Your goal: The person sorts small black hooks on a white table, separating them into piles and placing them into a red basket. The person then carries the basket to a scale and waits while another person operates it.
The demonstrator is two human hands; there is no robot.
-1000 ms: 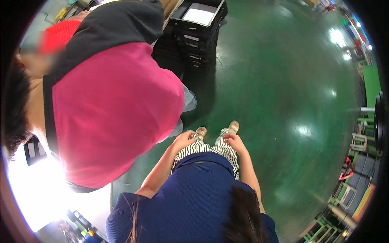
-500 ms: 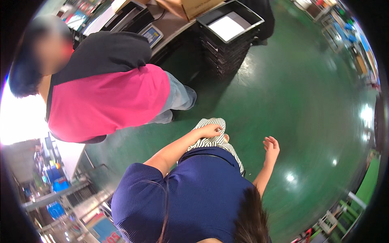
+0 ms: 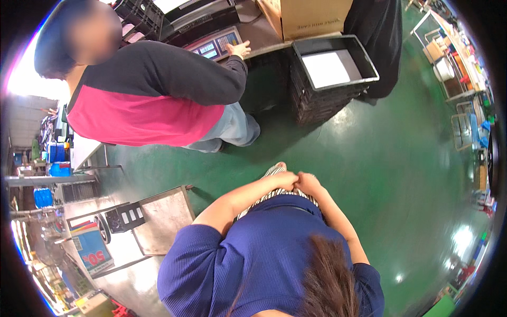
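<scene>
Green glossy floor (image 3: 369, 174) lies below; my right hand (image 3: 308, 182) now joins my left hand (image 3: 284, 180), both clenched, grasping nothing, above black-and-white striped trousers (image 3: 274, 194).

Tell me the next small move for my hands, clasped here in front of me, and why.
Probably keep both hands together at your waist and wait. Your left hand and right hand touch each other over the striped garment and hold nothing, while the co-worker's hand rests on the weighing scale's keypad ahead, beside the black crate stack.
</scene>
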